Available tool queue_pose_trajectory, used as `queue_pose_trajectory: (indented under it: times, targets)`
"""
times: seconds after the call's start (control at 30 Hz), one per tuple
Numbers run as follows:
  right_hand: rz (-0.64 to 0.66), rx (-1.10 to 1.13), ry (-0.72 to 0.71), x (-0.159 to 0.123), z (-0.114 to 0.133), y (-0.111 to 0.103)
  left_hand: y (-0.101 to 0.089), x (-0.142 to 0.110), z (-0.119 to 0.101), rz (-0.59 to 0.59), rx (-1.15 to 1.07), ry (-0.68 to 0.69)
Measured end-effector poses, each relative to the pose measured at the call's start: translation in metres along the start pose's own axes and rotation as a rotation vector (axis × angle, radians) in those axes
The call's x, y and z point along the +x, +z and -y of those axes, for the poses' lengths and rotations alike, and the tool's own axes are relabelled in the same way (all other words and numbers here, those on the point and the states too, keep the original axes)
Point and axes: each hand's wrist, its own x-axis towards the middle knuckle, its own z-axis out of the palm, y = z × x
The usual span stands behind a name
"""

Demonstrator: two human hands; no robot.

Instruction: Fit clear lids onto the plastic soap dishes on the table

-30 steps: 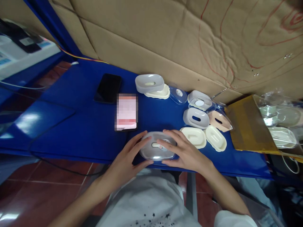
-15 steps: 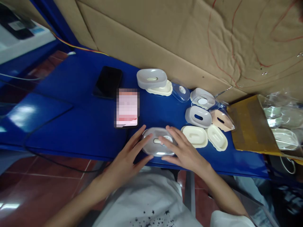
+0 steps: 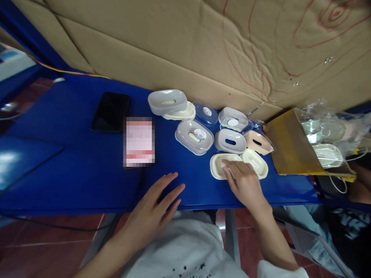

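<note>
My left hand (image 3: 160,200) hovers above the near part of the blue table, fingers spread, holding nothing. My right hand (image 3: 246,185) reaches over a cream oval soap tray (image 3: 216,170). Its fingers extend over the tray's right side, and whether they touch it is unclear. Just right of that tray, partly behind the hand, is a second cream tray (image 3: 259,164). Beyond my hands sits a grey soap box (image 3: 185,133) with a clear cover and a round white sticker. A grey slotted holder (image 3: 223,143) and a peach slotted holder (image 3: 257,143) lie behind the trays.
At the back stand a grey holder (image 3: 153,102), a cream tray (image 3: 189,112), a clear lid (image 3: 204,114) and another grey box (image 3: 228,114). A blurred-out phone (image 3: 139,143) and a black device (image 3: 111,112) lie left. A cardboard box (image 3: 284,148) with wrapped items stands right.
Both hands have let go of the grey soap box, which now rests farther back on the table. My right hand has moved right, over the cream tray; my left has stayed near the table's front.
</note>
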Motion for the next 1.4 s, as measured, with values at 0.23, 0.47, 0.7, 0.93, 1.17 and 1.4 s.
queue_pose_trajectory:
  times: [0.23, 0.47, 0.7, 0.93, 1.17, 1.4]
  targets:
    - [0.007, 0.272, -0.115, -0.012, -0.019, 0.006, 0.028, 0.035, -0.019, 0.221, 0.131, 0.217]
    - [-0.122, 0.019, -0.011, 0.017, -0.07, 0.025, 0.021, 0.04, -0.015, 0.226, 0.108, 0.144]
    - [-0.016, 0.187, -0.203, -0.037, 0.009, 0.007, 0.021, 0.028, -0.011, 0.085, -0.007, -0.081]
    - [0.063, 0.092, -0.307, -0.039, 0.034, 0.027, 0.022, 0.03, -0.006, 0.08, 0.008, -0.044]
    - [0.095, 0.159, -0.389, -0.038, 0.022, 0.028, 0.021, 0.032, -0.006, 0.097, 0.033, 0.039]
    - [-0.117, 0.069, 0.03, 0.02, -0.065, 0.025, 0.018, 0.031, -0.007, 0.158, -0.044, -0.039]
